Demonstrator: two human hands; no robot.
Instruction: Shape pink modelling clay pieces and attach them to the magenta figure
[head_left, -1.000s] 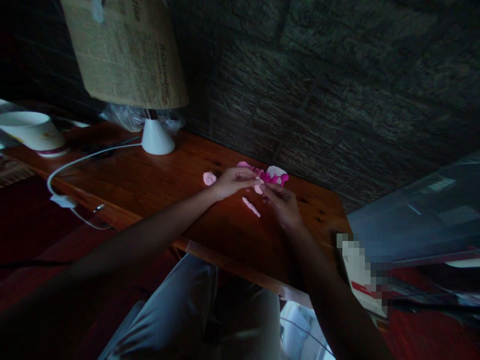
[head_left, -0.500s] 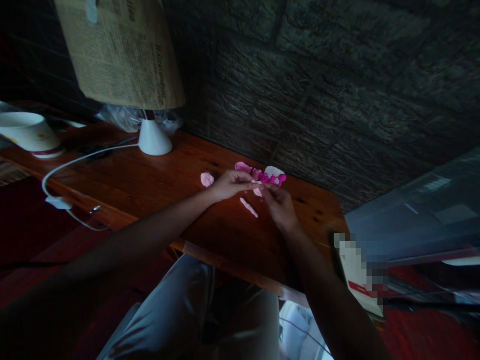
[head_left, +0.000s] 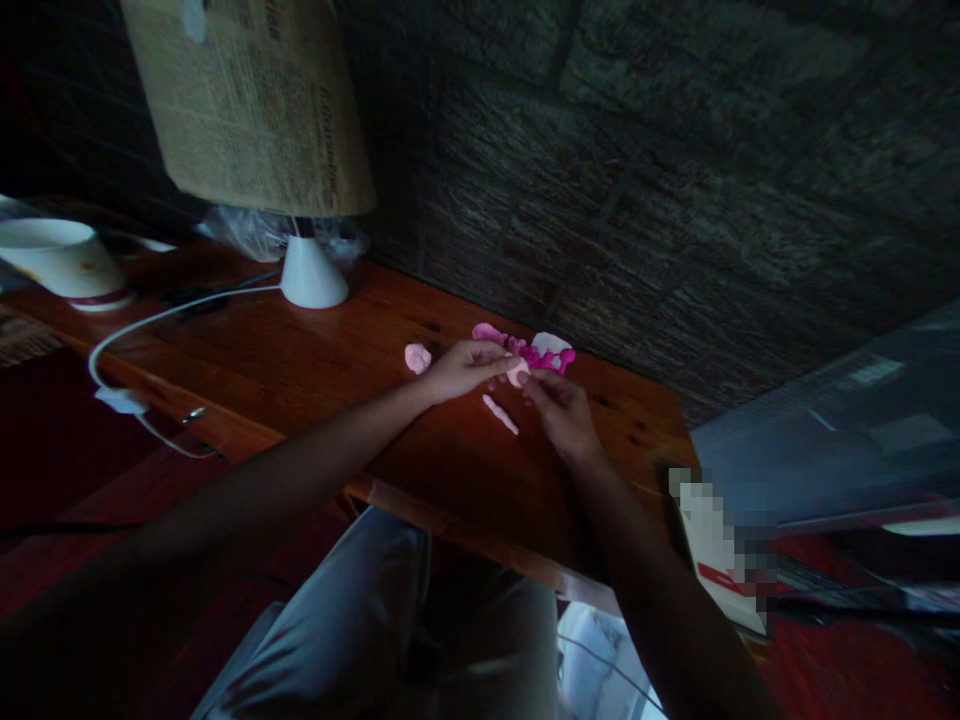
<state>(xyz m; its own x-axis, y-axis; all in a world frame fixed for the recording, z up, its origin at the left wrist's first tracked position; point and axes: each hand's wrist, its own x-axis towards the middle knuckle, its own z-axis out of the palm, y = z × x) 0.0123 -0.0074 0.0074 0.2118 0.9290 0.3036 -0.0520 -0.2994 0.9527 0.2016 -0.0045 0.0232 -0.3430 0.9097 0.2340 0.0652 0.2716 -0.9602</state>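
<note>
Between the fingers of both hands is a small piece of pale pink modelling clay. My left hand pinches it from the left, and my right hand grips its right side. Just below them on the wooden table lies a thin pink clay roll. A rounded lump of pink clay sits left of my left hand. Behind my fingers is a darker pink, wavy-edged clay shape, partly hidden, with a flat light pink piece at its left and a whitish piece at its back.
On the left of the table stand a lamp with a newsprint shade and a paper cup. A white cord hangs over the front edge. A dark brick wall rises behind; a box is at the right.
The held clay piece shows more of its face between my fingers, which have shifted slightly on it. The whole view has moved a little; the things on the table stay in place.
</note>
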